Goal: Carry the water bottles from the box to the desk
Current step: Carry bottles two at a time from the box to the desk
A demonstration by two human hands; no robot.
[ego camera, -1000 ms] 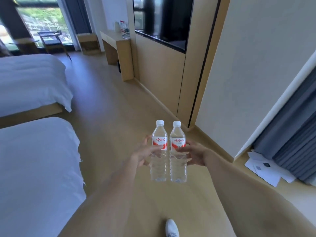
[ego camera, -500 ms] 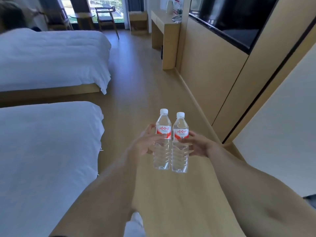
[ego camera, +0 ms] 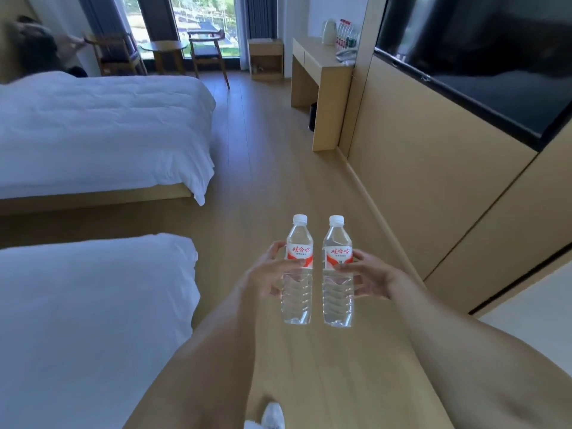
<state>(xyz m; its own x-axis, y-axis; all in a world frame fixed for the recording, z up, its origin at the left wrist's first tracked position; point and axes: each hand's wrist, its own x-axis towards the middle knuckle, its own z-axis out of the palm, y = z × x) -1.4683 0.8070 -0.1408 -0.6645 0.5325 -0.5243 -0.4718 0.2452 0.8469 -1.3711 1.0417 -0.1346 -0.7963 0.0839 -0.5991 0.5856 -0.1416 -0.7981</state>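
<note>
Both forearms bare, no sleeves, watch or rings visible. left hand [ego camera: 268,275] and right hand [ego camera: 370,278] ungloved. White shoe [ego camera: 272,416] toe at the bottom edge; rest of clothing out of frame.

Clear glossy plastic bottles [ego camera: 337,292], matt pale wood floor [ego camera: 278,181] and desk [ego camera: 325,97], soft white cloth bedding [ego camera: 93,128].

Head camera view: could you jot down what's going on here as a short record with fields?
left hand: grips left bottle, upright
right hand: grips right bottle, upright
bottles: capped, side by side, a small gap between them
desk: ahead by the right wall; kettle and more bottles on it
beds: two, on the left
stage: bottles not yet on the desk
</note>
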